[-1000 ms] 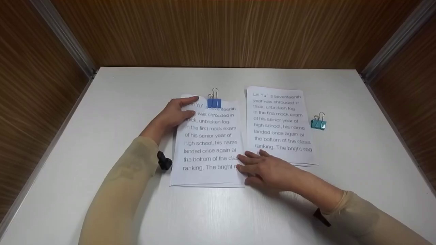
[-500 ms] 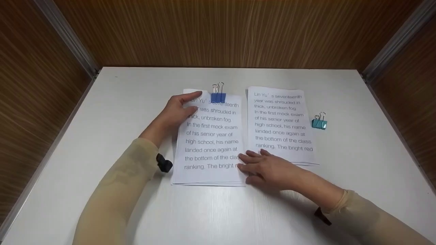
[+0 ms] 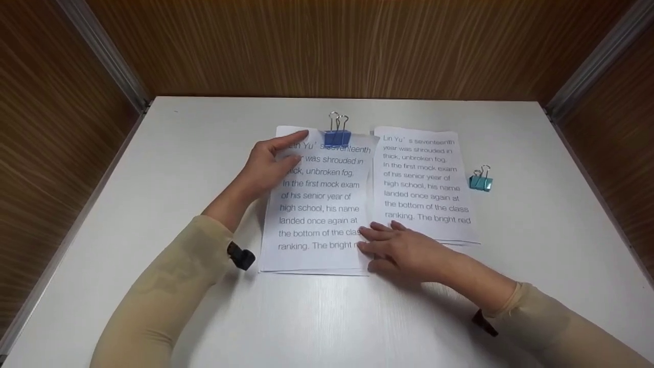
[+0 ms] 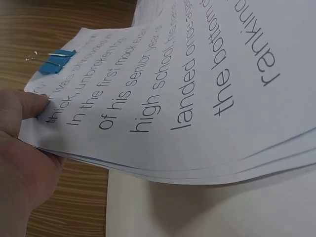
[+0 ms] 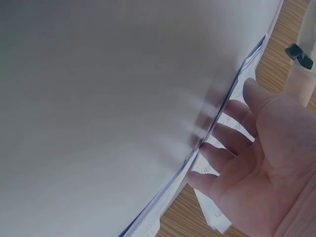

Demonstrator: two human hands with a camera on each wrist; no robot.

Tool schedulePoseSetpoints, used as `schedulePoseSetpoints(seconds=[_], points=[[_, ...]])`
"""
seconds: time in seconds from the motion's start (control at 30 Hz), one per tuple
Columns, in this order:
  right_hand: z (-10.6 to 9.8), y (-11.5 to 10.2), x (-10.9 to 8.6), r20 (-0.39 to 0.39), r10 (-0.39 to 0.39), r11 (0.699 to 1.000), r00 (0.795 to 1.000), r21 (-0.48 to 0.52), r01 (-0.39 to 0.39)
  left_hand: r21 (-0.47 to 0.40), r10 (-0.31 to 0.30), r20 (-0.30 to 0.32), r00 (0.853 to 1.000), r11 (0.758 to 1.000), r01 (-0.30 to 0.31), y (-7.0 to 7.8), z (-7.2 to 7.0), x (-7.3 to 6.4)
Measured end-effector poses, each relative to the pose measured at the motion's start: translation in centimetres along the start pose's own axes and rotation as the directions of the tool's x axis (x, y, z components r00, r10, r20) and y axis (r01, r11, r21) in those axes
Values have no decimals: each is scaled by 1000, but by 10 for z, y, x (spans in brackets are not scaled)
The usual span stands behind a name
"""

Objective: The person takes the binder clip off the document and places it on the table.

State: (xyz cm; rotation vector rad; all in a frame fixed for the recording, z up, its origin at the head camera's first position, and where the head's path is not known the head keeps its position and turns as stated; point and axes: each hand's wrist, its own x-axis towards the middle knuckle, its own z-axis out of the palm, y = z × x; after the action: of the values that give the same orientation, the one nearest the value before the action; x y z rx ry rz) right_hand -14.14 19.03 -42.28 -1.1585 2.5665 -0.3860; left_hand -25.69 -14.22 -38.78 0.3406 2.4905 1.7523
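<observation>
A stack of printed sheets [image 3: 319, 214] carries a blue binder clip [image 3: 337, 138] on its top edge, both wire handles pointing up. My left hand [image 3: 268, 163] pinches the stack's upper left side. In the left wrist view its thumb [image 4: 35, 102] lies on the printed face and the other fingers are underneath, with this end raised off the table. My right hand [image 3: 411, 254] rests at the stack's lower right edge, fingers spread and fairly straight, fingertips against the sheets. Its palm shows in the right wrist view.
A second printed stack [image 3: 421, 176] lies just right of the first, its lower edge partly behind my right hand. Beside it stands a teal binder clip [image 3: 481, 184]. Brown wood-grain panels [image 3: 337, 48] wall the white table [image 3: 317, 322] at the back and sides.
The clipped top end of the left stack has risen and shifted slightly right, with my left hand following it. My right hand stays almost in place.
</observation>
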Motion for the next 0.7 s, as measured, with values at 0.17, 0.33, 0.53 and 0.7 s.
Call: schedulePoseSetpoints(seconds=[0.17, 0.33, 0.53, 0.7], points=[[-2, 1, -2, -60, -18, 1000, 998, 18, 19, -17, 17, -3, 1000, 1000, -17, 5, 2, -5], [-20, 3, -5, -191, 9, 998, 981, 63, 3, -20, 29, -2, 1000, 999, -29, 8, 4, -10], [-60, 9, 3, -467, 42, 989, 883, 146, 31, -23, 87, 4, 996, 996, -87, 11, 3, -15], [-99, 14, 17, -571, 179, 957, 801, 289, -7, -33, 107, 8, 994, 994, -107, 14, 3, -20]])
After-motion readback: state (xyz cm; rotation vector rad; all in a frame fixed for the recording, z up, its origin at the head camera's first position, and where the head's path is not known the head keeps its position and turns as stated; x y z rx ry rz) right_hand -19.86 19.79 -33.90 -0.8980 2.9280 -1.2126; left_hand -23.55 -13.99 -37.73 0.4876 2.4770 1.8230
